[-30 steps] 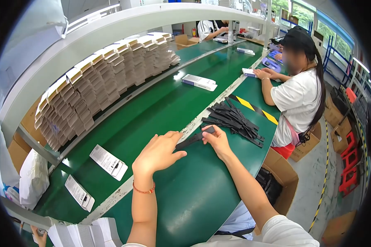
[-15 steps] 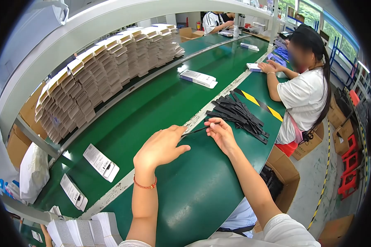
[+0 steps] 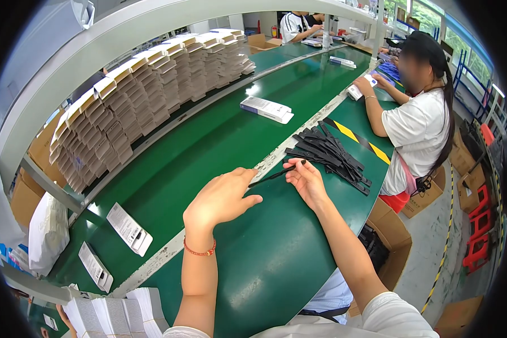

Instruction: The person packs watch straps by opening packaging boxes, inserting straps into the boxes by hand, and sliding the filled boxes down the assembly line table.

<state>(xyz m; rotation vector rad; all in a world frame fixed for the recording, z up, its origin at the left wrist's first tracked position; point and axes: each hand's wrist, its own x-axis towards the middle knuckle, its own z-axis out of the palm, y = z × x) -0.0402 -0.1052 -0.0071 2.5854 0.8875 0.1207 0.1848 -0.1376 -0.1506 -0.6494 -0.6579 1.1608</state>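
A thin black strap runs between my two hands above the green worktop. My right hand pinches it between thumb and fingertips, and a short dark end sticks up past them. At its other end the strap meets the fingers of my left hand, which is seen from the back with the thumb held apart; the fingers' grip underneath is partly hidden. Beyond my right hand lies a loose pile of flat black straps, with slots near some ends.
Left of the worktop, a green conveyor belt carries white boxes. Stacked open cartons line its far side. Bundled white paper pieces sit at lower left. A co-worker handles a small box at right, beyond yellow-black tape.
The boxes on the belt have shifted slightly toward the lower left. My right hand has turned a little, showing the strap's end above its fingers. The co-worker's box is now tilted up.
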